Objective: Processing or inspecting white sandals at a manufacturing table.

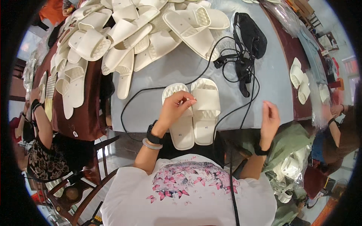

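A pair of white slide slippers, a left slipper (182,132) and a right slipper (206,109), lies side by side at the table's near edge, heels toward me. My left hand (176,107) is over the left slipper's strap, thumb and fingertips pinched together. Whatever is in that pinch, if anything, is too small to make out. Off to the right, my right hand (270,119) is raised near the table edge, apart from the slippers. Its fingers are drawn together, and I cannot see anything between them.
A large heap of white slippers (147,37) covers the far left of the table (151,81). A black pouch (250,35) with straps and a long black cable (151,89) lies right of it. Other people work at both sides. A wooden chair (94,180) stands at left.
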The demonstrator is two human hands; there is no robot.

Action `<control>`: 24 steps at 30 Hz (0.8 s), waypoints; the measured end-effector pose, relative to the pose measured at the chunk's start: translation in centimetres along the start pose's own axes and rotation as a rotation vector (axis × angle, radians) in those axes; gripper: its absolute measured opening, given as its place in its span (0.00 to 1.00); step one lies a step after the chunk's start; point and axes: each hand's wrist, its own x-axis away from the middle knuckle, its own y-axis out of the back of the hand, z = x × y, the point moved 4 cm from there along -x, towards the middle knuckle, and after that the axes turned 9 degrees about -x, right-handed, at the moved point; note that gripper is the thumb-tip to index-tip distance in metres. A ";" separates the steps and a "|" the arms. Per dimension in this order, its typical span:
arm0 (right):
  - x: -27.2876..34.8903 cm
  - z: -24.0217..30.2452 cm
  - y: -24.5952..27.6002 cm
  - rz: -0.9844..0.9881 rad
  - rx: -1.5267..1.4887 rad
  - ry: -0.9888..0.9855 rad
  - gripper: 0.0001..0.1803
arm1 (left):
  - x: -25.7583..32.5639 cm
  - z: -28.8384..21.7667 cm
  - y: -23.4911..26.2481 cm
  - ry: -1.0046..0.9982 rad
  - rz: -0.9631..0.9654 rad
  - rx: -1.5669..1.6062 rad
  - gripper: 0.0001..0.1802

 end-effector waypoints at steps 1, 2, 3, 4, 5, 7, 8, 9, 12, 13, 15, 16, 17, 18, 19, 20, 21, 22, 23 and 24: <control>-0.6 1.2 -2.5 0.126 -0.262 0.000 0.06 | -0.2 0.0 -0.1 0.016 -0.021 0.048 0.06; -0.8 1.8 -5.1 0.276 -0.295 -0.007 0.07 | -0.4 -0.1 -0.1 0.030 -0.044 0.098 0.06; -0.8 2.9 -7.8 0.397 -0.403 0.068 0.07 | -0.6 -0.2 -0.2 0.067 -0.056 0.095 0.07; -0.4 3.2 -10.1 0.507 -0.400 0.111 0.08 | -0.7 -0.4 -0.2 0.057 -0.060 0.088 0.07; 0.3 3.7 -12.3 0.619 -0.568 -0.080 0.10 | -0.7 -0.5 -0.2 0.103 -0.055 0.036 0.07; 0.9 4.2 -14.6 0.715 -0.472 0.092 0.11 | -0.8 -0.2 -0.5 0.122 -0.061 -0.007 0.08; 0.8 4.7 -15.0 0.700 -0.471 0.105 0.11 | -0.8 -0.1 -0.7 0.104 -0.056 -0.010 0.08; 0.8 5.3 -15.4 0.701 -0.478 0.136 0.10 | -0.8 -0.2 -0.6 0.107 -0.110 0.017 0.08; 1.0 6.7 -16.7 0.668 -0.479 0.180 0.09 | -0.7 0.2 -0.2 -0.012 -0.164 0.135 0.08; 0.9 7.0 -17.1 0.652 -0.476 0.189 0.08 | -0.7 0.4 0.0 0.005 -0.209 0.225 0.07; 1.5 8.2 -18.3 0.582 -0.498 0.217 0.09 | -0.4 0.6 0.3 0.007 -0.234 0.323 0.07; 1.6 8.7 -18.6 0.540 -0.538 0.243 0.09 | -0.2 0.9 0.8 0.025 -0.280 0.287 0.06; 1.8 8.9 -18.5 0.523 -0.531 0.258 0.09 | -0.2 1.1 1.0 0.045 -0.329 0.249 0.05; 2.2 9.1 -18.6 0.508 -0.575 0.208 0.09 | -0.1 1.5 1.1 0.030 -0.332 0.249 0.05; 2.4 9.3 -18.6 0.497 -0.623 0.157 0.09 | -0.1 2.2 1.1 0.020 -0.306 0.255 0.05; 2.1 9.1 -18.3 0.503 -0.632 0.168 0.09 | -0.1 2.7 1.3 0.016 -0.286 0.258 0.05; 1.8 8.1 -17.9 0.546 -0.611 0.155 0.08 | -0.2 1.2 1.0 0.046 -0.270 0.277 0.06; 1.8 7.2 -17.6 0.602 -0.593 0.140 0.08 | -0.4 0.6 1.0 0.052 -0.296 0.267 0.06; 1.3 6.8 -17.4 0.594 -0.499 0.281 0.07 | -0.8 0.0 1.0 0.053 -0.251 0.127 0.06; 0.8 6.7 -16.8 0.636 -0.528 0.227 0.07 | -0.8 -0.2 0.6 0.072 -0.199 -0.007 0.07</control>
